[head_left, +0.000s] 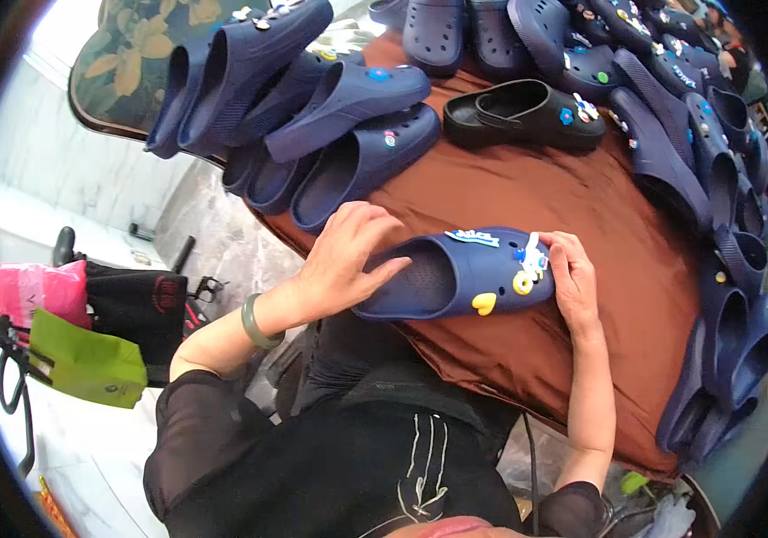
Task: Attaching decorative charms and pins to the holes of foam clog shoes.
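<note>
A navy blue clog (438, 287) lies across in front of me, its heel to the left and its toe to the right. Several charms sit on its upper, among them a yellow heart (484, 304), a yellow ring (522, 283) and a white and blue figure (535, 256). My left hand (353, 255) is closed on the heel end, thumb over the rim. Around the toe end wrap the fingers of my right hand (570, 273). Behind it rests a black clog (527, 115) with a blue flower charm and a white charm.
A brown cloth (483, 193) covers the table. Stacked navy clogs (357, 99) stand at the back left, and many more navy clogs (729, 215) line the back and right side. At far left, a pink package (39, 291) and a green bag (88, 359) hang near a black frame.
</note>
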Demonstrator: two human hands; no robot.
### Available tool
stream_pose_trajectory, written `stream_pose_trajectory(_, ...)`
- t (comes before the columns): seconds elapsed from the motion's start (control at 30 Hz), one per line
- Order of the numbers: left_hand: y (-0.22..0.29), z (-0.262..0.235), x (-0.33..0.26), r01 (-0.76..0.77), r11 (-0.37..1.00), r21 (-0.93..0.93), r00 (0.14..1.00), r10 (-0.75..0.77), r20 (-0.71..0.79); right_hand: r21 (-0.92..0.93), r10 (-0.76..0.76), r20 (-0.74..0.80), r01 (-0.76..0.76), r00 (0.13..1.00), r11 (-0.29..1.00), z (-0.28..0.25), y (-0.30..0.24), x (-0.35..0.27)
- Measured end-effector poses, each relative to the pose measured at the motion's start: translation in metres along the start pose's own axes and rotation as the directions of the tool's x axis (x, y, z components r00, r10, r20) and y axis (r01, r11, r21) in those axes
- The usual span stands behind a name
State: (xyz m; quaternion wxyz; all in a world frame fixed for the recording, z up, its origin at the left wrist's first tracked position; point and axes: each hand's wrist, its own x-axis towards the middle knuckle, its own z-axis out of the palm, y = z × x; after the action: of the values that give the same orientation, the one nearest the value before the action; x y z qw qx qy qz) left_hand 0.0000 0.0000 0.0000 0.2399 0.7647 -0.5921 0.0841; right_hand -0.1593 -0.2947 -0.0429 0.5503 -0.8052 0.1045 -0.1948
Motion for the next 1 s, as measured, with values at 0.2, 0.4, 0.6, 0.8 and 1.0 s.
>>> stream_pose_trajectory(0.2,-0.005,0.005,-0.001,0.569,0.806,-0.162,0.762,-0.444,0.472,-0.152,-0.082,-0.046,0.074,0.996,0.986,-0.005,-0.002,-0.003)
stream_pose_trajectory(0.4,0.002,-0.01,0.007,0.768,0.49,-0.413,0.604,-0.338,0.722,0.112,0.098,-0.053,-0.091,0.994,0.989,-0.006,0.006,-0.004)
stream_pose_trajectory(0.6,0.002,-0.038,0.043,0.722,-0.007,-0.692,0.634,-0.395,0.665,0.528,0.331,-0.04,-0.261,0.943,0.808,-0.018,-0.005,-0.004)
stream_pose_trajectory(0.8,-0.023,-0.028,0.139,0.448,-0.134,-0.884,0.72,-0.531,0.446,0.498,0.296,-0.004,-0.255,0.955,0.829,-0.009,0.006,-0.006)
stream_pose_trajectory(1.0,-0.122,0.014,0.212,0.404,-0.312,-0.86,0.763,-0.403,0.505,0.463,0.256,-0.008,-0.224,0.967,0.858,-0.006,0.008,-0.004)
